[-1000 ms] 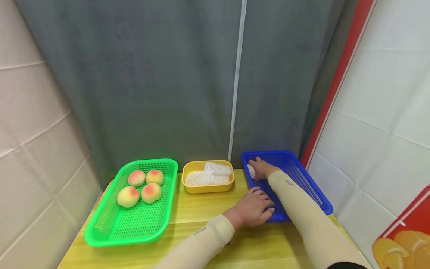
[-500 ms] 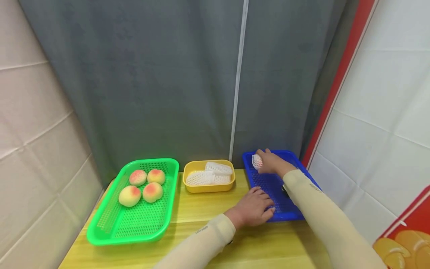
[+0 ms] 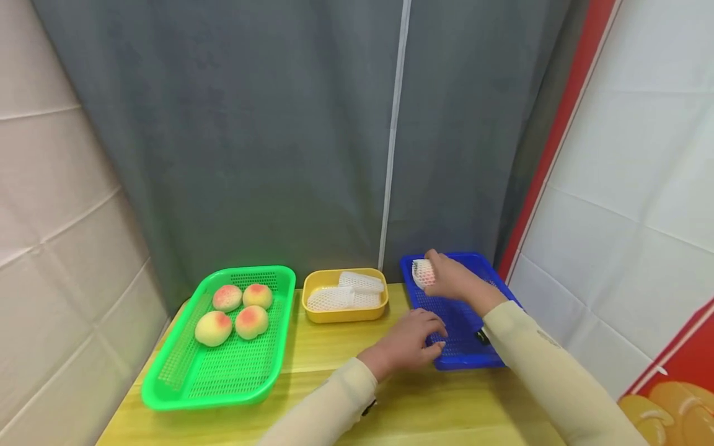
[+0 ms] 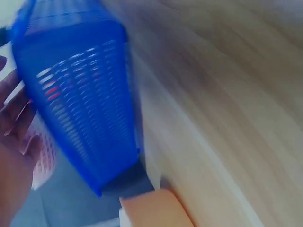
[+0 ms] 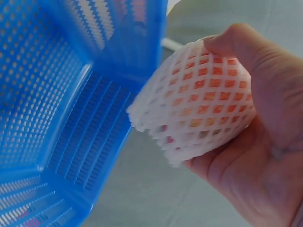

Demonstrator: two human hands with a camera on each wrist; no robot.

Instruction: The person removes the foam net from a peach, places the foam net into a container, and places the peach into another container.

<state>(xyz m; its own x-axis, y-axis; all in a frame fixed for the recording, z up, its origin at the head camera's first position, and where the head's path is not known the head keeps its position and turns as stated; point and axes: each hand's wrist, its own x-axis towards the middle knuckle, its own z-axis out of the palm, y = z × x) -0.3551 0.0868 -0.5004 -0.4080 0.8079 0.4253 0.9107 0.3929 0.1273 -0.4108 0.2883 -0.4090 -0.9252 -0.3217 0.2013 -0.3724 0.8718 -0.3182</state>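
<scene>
My right hand [image 3: 454, 280] grips a peach [image 5: 208, 94] wrapped in a white foam net sleeve [image 5: 156, 111], over the far left part of the blue basket [image 3: 457, 325]. In the right wrist view, thumb and fingers wrap the peach, and the sleeve's loose end points toward the basket's wall. The reddish fruit shows through the mesh. My left hand [image 3: 409, 341] is at the basket's near left edge, its fingers loosely bent and holding nothing. In the left wrist view, the basket's perforated side [image 4: 85, 99] fills the left half.
A green basket [image 3: 223, 378] on the left of the wooden table [image 3: 318, 353] holds several bare peaches [image 3: 251, 322]. Between the two baskets, a yellow container [image 3: 346, 316] holds several white foam nets [image 3: 331, 298]. A grey curtain [image 3: 251, 155] hangs behind the table.
My right hand has risen from inside the blue basket with the net-wrapped peach in its grip. My left hand has shifted slightly left from the basket's edge.
</scene>
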